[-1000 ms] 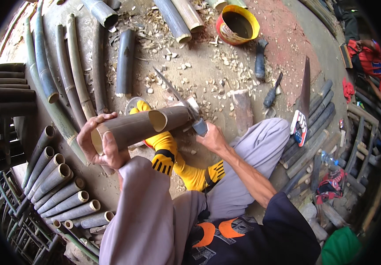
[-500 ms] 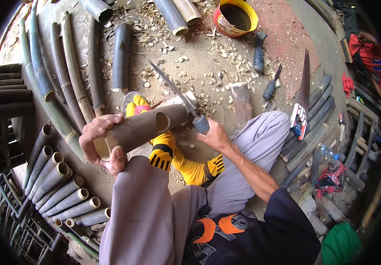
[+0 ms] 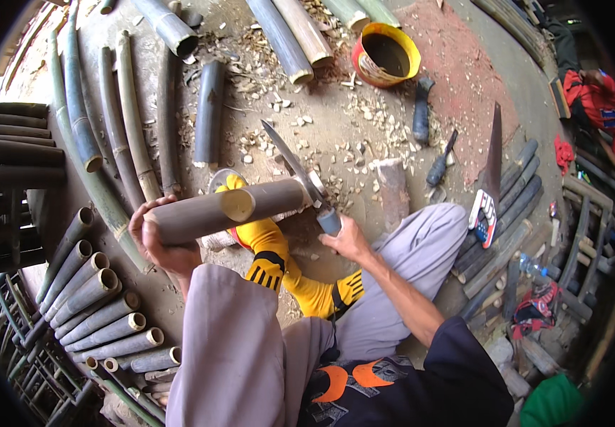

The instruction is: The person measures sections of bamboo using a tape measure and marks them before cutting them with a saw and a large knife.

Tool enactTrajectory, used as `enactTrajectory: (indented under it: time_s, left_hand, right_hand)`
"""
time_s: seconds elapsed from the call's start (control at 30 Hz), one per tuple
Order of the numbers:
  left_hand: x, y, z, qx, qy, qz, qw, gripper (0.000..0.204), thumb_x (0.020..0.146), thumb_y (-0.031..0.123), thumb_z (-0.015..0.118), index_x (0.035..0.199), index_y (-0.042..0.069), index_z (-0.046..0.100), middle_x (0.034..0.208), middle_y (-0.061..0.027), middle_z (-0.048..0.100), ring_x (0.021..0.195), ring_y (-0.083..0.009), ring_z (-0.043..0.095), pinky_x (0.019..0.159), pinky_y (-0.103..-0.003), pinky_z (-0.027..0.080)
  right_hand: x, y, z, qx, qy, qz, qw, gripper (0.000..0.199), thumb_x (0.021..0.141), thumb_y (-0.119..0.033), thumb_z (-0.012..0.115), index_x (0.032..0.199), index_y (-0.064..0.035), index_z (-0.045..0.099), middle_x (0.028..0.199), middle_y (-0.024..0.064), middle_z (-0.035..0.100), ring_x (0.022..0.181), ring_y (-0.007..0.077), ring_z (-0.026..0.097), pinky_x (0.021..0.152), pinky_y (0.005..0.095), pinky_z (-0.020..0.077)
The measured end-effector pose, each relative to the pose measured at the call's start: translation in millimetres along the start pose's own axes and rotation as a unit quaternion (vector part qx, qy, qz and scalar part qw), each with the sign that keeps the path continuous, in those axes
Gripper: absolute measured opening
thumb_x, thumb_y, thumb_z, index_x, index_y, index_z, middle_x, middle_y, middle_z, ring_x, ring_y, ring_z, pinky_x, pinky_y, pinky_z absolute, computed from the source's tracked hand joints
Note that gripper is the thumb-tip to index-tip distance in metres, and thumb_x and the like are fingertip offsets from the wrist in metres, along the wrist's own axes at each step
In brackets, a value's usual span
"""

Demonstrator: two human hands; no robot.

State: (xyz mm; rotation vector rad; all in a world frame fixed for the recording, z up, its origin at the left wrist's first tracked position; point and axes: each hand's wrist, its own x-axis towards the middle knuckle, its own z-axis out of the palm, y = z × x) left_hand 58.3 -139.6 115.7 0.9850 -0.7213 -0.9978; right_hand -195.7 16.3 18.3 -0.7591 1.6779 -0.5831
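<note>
My left hand grips the left end of a short, thick brown bamboo tube, its fingers wrapped round that end. A pale oval hole or notch is cut in the tube's upper side near the middle. The tube slants across in front of me, above my foot in a yellow sock. My right hand is closed round the grey handle of a long-bladed knife. Its blade points up and to the left, by the tube's right end; whether it touches the bamboo I cannot tell.
Wood chips litter the ground ahead, near a yellow-and-red bucket of dark liquid. A handsaw, a wrapped tool and a wood block lie right. Bamboo tubes are lined up left. A person in red is far right.
The bamboo tube has turned in my left hand: its notch now faces up and its left open end no longer shows. The knife stays by the right end. The whole view has shifted slightly.
</note>
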Motion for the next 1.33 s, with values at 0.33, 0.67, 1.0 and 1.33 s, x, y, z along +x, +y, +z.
enactTrajectory:
  time_s: [0.33, 0.67, 1.0, 1.33]
  left_hand:
    - [33.3, -98.6, -32.3, -0.199, 0.108, -0.408, 0.885, 0.056, 0.092, 0.039, 0.056, 0.132, 0.003, 0.04, 0.133, -0.0202, 0.045, 0.119, -0.0444, 0.048, 0.097, -0.057, 0.045]
    - [24.6, -74.9, -60.9, 0.208, -0.03, -0.222, 0.952, 0.031, 0.085, 0.01, 0.065, 0.114, 0.002, 0.058, 0.103, -0.0058, 0.06, 0.088, -0.0166, 0.063, 0.074, -0.028, 0.053]
    - [9.0, -68.1, -133.8, 0.362, 0.051, -0.19, 0.911, 0.029, 0.082, 0.009, 0.064, 0.109, 0.001, 0.062, 0.1, -0.0068, 0.063, 0.085, -0.0151, 0.06, 0.068, -0.028, 0.052]
    - [-9.2, -70.9, -152.4, 0.382, 0.046, -0.152, 0.91, 0.027, 0.081, 0.008, 0.062, 0.107, 0.001, 0.064, 0.096, -0.0058, 0.065, 0.08, -0.0137, 0.061, 0.067, -0.027, 0.052]
  right_hand:
    - [-5.3, 28.3, 24.9, 0.009, 0.051, -0.049, 0.997, 0.042, 0.074, -0.017, 0.075, 0.108, -0.0013, 0.056, 0.078, 0.0112, 0.063, 0.069, 0.0234, 0.062, 0.063, 0.0355, 0.0491]
    - [12.0, -3.7, -91.0, 0.186, 0.341, -0.214, 0.896, 0.038, 0.086, -0.023, 0.062, 0.111, 0.0039, 0.05, 0.077, 0.0096, 0.062, 0.056, 0.0147, 0.06, 0.048, 0.0271, 0.0478]
    - [126.2, 37.9, -284.3, -0.243, 0.534, -0.004, 0.81, 0.06, 0.081, -0.021, 0.065, 0.132, -0.0101, 0.036, 0.11, 0.0262, 0.06, 0.099, 0.0443, 0.06, 0.083, 0.0519, 0.0454]
    - [142.8, 70.6, -290.2, -0.281, 0.461, 0.025, 0.841, 0.064, 0.08, -0.023, 0.071, 0.131, -0.0117, 0.034, 0.117, 0.0252, 0.059, 0.104, 0.0457, 0.058, 0.087, 0.0512, 0.0452]
